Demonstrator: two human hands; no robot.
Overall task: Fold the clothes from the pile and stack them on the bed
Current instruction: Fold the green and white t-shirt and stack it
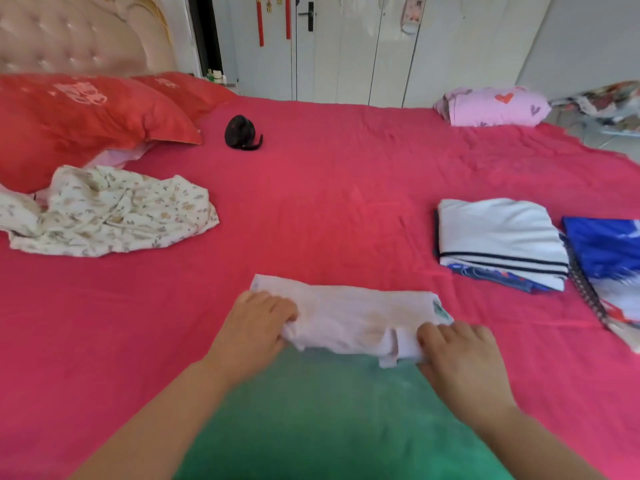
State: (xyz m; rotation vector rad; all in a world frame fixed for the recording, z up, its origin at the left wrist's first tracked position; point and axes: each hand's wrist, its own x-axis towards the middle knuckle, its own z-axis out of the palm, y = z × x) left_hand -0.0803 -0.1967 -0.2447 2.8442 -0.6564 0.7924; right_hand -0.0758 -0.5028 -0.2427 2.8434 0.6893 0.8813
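Observation:
A pale lilac garment [349, 318] lies partly folded on the pink bedsheet [329, 209] just in front of me. My left hand [258, 323] grips its left end with curled fingers. My right hand [457, 351] pinches its lower right edge. At the left lies the pile, a crumpled cream floral garment [114, 213]. To the right sits a folded stack with a white, dark-striped piece [498, 237] on top of a blue patterned one.
Two red pillows [86, 116] lean at the headboard on the left. A small black fan [240, 133] lies on the sheet. A folded pink heart-print blanket [495, 107] sits at the far right. A blue and white garment [609, 258] lies at the right edge.

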